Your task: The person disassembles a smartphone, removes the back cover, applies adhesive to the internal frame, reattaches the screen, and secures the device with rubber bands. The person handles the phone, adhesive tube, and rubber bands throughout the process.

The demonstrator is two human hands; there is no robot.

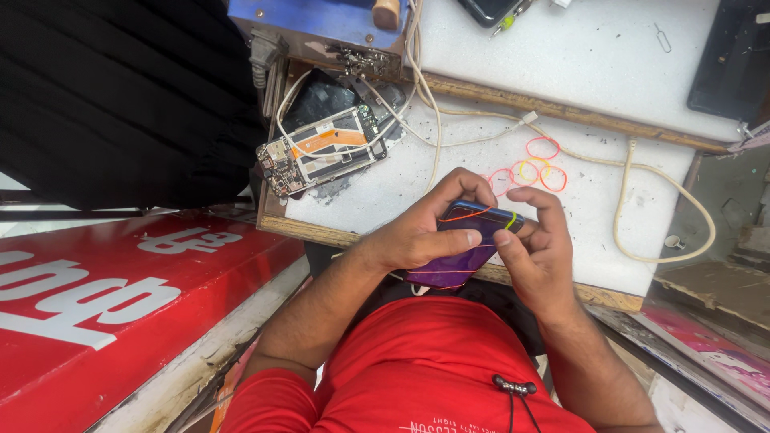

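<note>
While loose rubber bands (533,170) lie on the white worktop (593,208), the left hand (425,232) and right hand (539,250) both clamp a purple phone (461,256), banded, over the worktop's near edge.

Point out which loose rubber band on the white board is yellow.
The yellow rubber band lies in the middle of the cluster; the other loose bands around it are red or pink.

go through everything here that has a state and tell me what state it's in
purple phone: assembled, banded, held in both hands
left hand: gripping phone
right hand: gripping phone
opened phone: back off, internals exposed
loose rubber bands: lying unused on bench
white cable: end lying unplugged
</note>
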